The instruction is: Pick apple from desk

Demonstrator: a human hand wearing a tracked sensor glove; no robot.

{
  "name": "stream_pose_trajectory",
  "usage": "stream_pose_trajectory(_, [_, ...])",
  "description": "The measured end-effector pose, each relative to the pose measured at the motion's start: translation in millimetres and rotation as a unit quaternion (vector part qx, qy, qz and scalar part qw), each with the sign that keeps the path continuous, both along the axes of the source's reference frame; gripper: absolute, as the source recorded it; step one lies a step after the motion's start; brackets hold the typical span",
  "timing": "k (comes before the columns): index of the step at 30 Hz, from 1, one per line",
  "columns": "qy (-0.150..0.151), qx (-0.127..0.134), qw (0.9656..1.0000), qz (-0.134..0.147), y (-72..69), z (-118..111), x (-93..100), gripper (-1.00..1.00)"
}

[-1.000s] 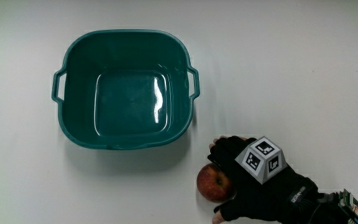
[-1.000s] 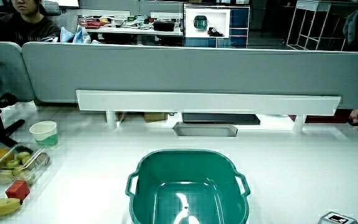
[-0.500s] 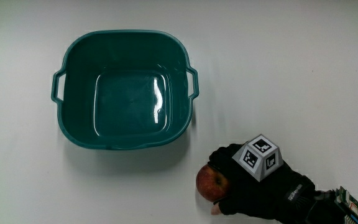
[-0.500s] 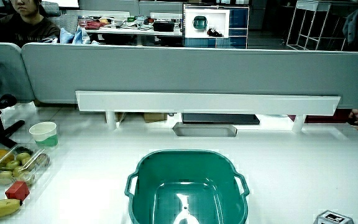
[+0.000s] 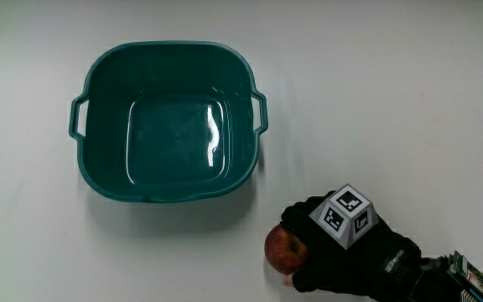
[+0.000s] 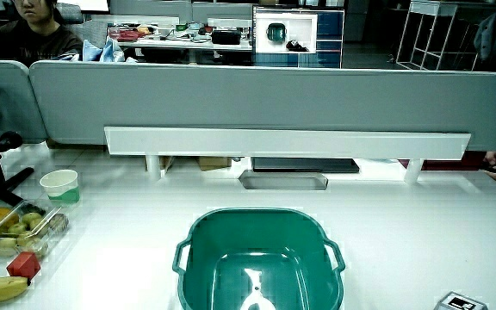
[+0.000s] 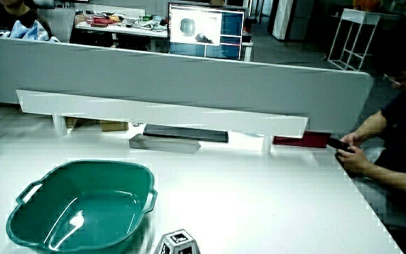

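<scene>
Nearer the person than the basin [image 5: 107, 180], hand [image 5: 355, 252] around apple [image 5: 282, 249].

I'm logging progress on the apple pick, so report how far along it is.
Done: the hand has reached the apple, nearer to the person than the teal basin. In hand: the fingers are wrapped around the apple, so the grip looks closed on it. Left: the lift; the apple appears to rest on the desk and is not yet raised. In both side views only the cube shows.
</scene>
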State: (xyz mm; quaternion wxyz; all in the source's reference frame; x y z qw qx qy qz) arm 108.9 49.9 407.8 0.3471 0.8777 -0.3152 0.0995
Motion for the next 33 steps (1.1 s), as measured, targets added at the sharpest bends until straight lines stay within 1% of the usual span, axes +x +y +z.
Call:
stream_pose_trajectory(3, [-0.001, -0.001, 1.0000, -0.008, 0.4, -2, -1.7, 1.00])
stream_pose_trajectory(4, [-0.001, 0.008, 0.9999, -0.013, 0.6, -4, -1.9, 1.00])
stream_pose_trajectory(5, [-0.003, 0.008, 0.9999, -0.007, 1.0, -2, -0.1, 1.00])
stream_pose_trajectory(6, [-0.011, 0.002, 0.9999, -0.005, 0.6, -3, 0.9, 1.00])
stream_pose_trajectory(9, [-0.028, 0.009, 0.9996, -0.002, -2.3, -14, 1.3, 1.00])
stream_pose_trajectory(10, [-0.032, 0.016, 0.9994, -0.004, -4.0, -18, 1.3, 1.00])
stream_pose_trajectory(11, [-0.042, 0.024, 0.9988, -0.002, -7.1, -27, 0.1, 1.00])
stream_pose_trajectory(12, [-0.036, 0.037, 0.9986, -0.006, -9.2, -29, 0.2, 1.00])
stream_pose_trajectory(15, [-0.089, 0.032, 0.9955, 0.010, -20.9, -62, -6.8, 1.00])
stream_pose_trajectory(16, [-0.099, 0.037, 0.9943, 0.014, -24.1, -67, -7.7, 1.00])
stream_pose_trajectory(18, [-0.097, 0.060, 0.9935, 0.009, -30.5, -75, -9.3, 1.00])
stream_pose_trajectory(21, [-0.088, 0.084, 0.9925, 0.003, -39.7, -84, -14.3, 1.00])
stream_pose_trajectory(22, [-0.096, 0.086, 0.9917, 0.003, -43.1, -90, -17.5, 1.00])
stream_pose_trajectory(23, [-0.095, 0.086, 0.9917, 0.004, -46.2, -93, -19.7, 1.00])
stream_pose_trajectory(25, [-0.089, 0.095, 0.9915, 0.000, -51.3, -94, -23.7, 1.00])
stream_pose_trajectory(27, [-0.090, 0.103, 0.9906, 0.000, -57.0, -94, -27.5, 1.00])
stream_pose_trajectory(28, [-0.097, 0.102, 0.9900, 0.003, -59.9, -97, -30.0, 1.00])
stream_pose_trajectory(29, [-0.097, 0.108, 0.9894, 0.002, -63.3, -95, -31.3, 1.00])
stream_pose_trajectory(30, [-0.096, 0.106, 0.9897, 0.005, -66.8, -96, -33.2, 1.00])
stream_pose_trajectory(32, [-0.091, 0.111, 0.9895, 0.007, -73.8, -96, -36.7, 1.00])
stream_pose_trajectory(33, [-0.094, 0.113, 0.9890, 0.009, -77.1, -97, -39.0, 1.00])
